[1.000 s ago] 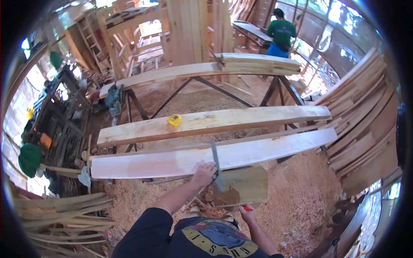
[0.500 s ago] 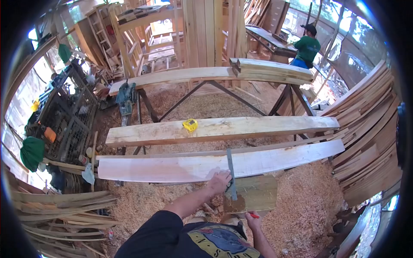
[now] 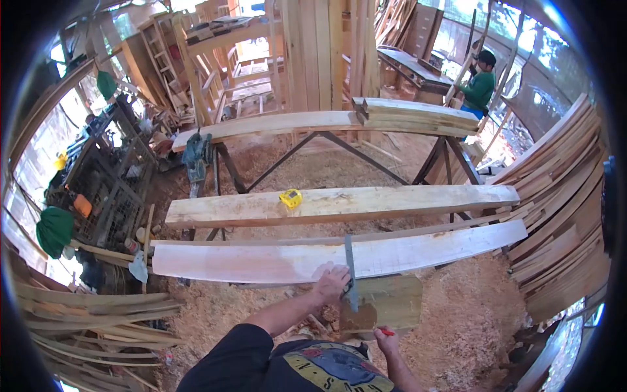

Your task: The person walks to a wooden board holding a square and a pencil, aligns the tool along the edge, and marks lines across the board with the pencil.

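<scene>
My left hand [image 3: 332, 283] is closed at the handle end of a metal square [image 3: 351, 271], whose blade lies across a pale plank [image 3: 431, 251]. Below the plank, my right hand [image 3: 386, 340] grips a red marker [image 3: 388, 332] beside the lower edge of a flat board [image 3: 388, 302]. A thicker beam [image 3: 392, 198] lies behind the pale plank, with a yellow tape measure [image 3: 290, 198] on top.
Farther back, a long board [image 3: 274, 124] rests on metal trestles near a green power tool [image 3: 197, 157]. Stacked strips [image 3: 562, 196] line the right side, and bent strips [image 3: 98, 307] the lower left. A co-worker [image 3: 480, 85] stands at the back right. Shavings cover the floor.
The view has shifted, so the planks sit lower and farther right. The co-worker has turned and now has hands on upright pieces. My hands keep hold of the square and marker.
</scene>
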`<state>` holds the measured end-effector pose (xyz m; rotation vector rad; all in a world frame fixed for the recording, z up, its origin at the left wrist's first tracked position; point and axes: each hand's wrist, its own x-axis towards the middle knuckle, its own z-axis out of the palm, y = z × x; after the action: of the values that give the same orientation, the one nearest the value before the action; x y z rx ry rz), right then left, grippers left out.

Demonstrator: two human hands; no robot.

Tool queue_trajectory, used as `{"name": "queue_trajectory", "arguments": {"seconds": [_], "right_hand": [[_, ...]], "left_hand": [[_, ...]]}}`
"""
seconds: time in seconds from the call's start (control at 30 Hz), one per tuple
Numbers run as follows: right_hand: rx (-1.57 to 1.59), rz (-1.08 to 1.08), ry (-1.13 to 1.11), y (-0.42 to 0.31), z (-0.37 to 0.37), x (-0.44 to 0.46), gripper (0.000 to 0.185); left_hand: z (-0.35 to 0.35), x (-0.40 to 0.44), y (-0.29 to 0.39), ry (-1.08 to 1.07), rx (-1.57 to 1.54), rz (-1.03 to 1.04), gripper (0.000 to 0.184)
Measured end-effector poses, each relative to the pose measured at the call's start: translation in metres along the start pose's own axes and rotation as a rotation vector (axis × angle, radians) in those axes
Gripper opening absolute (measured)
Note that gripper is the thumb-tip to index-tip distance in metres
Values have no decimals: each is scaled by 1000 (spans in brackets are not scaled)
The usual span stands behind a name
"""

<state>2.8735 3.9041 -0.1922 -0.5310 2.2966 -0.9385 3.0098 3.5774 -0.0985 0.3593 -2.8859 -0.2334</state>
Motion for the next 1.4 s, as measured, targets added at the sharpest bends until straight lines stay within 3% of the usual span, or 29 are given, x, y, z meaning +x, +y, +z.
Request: {"name": "queue_trajectory", "arguments": {"seconds": [0.3, 0.47, 0.6, 0.7, 0.8, 0.9, 1.1, 1.2, 1.33, 1.4], "right_hand": [[65, 8, 5, -5, 7, 9, 43], [59, 2, 28, 6, 13, 5, 44], [88, 9, 19, 20, 17, 8, 43], [45, 31, 23, 9, 12, 3, 40], [84, 30, 35, 22, 19, 6, 42], [115, 35, 33, 23, 20, 8, 44], [93, 25, 23, 23, 19, 6, 44], [48, 29, 22, 26, 19, 5, 47], [14, 14, 42, 36, 20, 4, 51], [47, 42, 25, 4, 4, -9, 53]], "left_hand": [[-34, -10, -6, 213, -339, 0, 46], [-111, -15, 27, 160, -655, -108, 48], [-107, -18, 31, 86, -764, -159, 47], [-96, -18, 32, -76, -828, -306, 39], [-73, -18, 23, -105, -834, -427, 30], [-39, -19, 7, 20, -727, -445, 31], [4, -1, -29, 179, -429, -268, 26], [24, 3, -38, 143, -315, -185, 25], [38, 1, -40, 204, -341, -108, 26], [40, 2, -43, 173, -361, -96, 26]]}}
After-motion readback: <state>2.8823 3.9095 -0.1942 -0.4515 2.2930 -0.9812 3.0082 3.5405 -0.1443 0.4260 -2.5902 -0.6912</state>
